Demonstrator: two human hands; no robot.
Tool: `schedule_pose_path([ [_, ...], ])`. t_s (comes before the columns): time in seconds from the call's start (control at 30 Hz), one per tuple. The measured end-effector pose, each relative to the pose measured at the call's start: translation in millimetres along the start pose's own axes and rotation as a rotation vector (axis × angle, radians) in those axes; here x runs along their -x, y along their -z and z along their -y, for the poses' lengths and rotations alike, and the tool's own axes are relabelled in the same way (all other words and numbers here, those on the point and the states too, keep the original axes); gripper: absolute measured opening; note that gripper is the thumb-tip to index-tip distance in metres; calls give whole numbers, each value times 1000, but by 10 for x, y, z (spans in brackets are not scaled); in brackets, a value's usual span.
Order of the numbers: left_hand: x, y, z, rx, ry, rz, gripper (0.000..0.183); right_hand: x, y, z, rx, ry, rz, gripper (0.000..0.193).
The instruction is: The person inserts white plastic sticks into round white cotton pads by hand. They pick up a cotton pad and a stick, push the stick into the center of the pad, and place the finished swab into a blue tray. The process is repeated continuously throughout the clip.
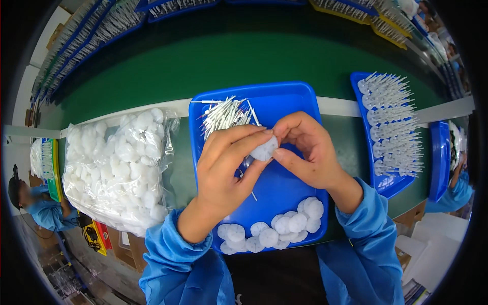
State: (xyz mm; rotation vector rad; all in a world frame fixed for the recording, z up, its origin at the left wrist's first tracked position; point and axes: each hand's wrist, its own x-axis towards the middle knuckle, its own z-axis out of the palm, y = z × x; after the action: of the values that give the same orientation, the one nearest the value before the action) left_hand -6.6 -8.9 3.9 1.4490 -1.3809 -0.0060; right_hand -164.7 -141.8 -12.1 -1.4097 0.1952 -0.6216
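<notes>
Over a blue tray [295, 188], a round, translucent white plastic disc [264, 150] is pinched between the fingers and thumb of my left hand [223, 162]. My right hand [312, 152] is closed too, its thumb and fingertips on the right edge of the same disc. A heap of thin white sticks [226, 116] lies in the far left of the tray, partly behind my left hand. Several more discs [269, 237] overlap along the tray's near edge. Below my fingers part of a thin stick shows; whether it joins the held disc is hidden.
On my left lies a clear plastic bag [117, 168] full of white discs. To the right stands a blue tray [373, 168] with rows of discs on sticks. More filled trays line the far edge of the green table [244, 56]. Other people sit at both sides.
</notes>
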Motion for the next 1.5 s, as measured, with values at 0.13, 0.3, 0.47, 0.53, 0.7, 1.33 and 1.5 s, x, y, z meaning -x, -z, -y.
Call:
schedule_pose_path([
  [0.13,-2,-4,4,-6,-17,8,41,-10,16,30,34,16,31,34],
  [0.3,6,4,6,-25,-49,45,45,-10,45,21,42,-23,12,27],
  [0.47,-12,81,3,28,-50,85,52,-16,56,107,52,-222,-119,12],
  [0.53,-67,229,46,133,-42,38,54,4,-7,200,387,-91,-68,13],
  [0.7,-87,413,244,321,207,-365,31,233,-540,266,1377,271,290,9],
  [1.33,30,216,236,327,488,-56,35,54,-60,177,463,220,-45,22],
  [1.5,36,180,171,369,508,-30,35,51,-120,128,504,150,-114,22],
])
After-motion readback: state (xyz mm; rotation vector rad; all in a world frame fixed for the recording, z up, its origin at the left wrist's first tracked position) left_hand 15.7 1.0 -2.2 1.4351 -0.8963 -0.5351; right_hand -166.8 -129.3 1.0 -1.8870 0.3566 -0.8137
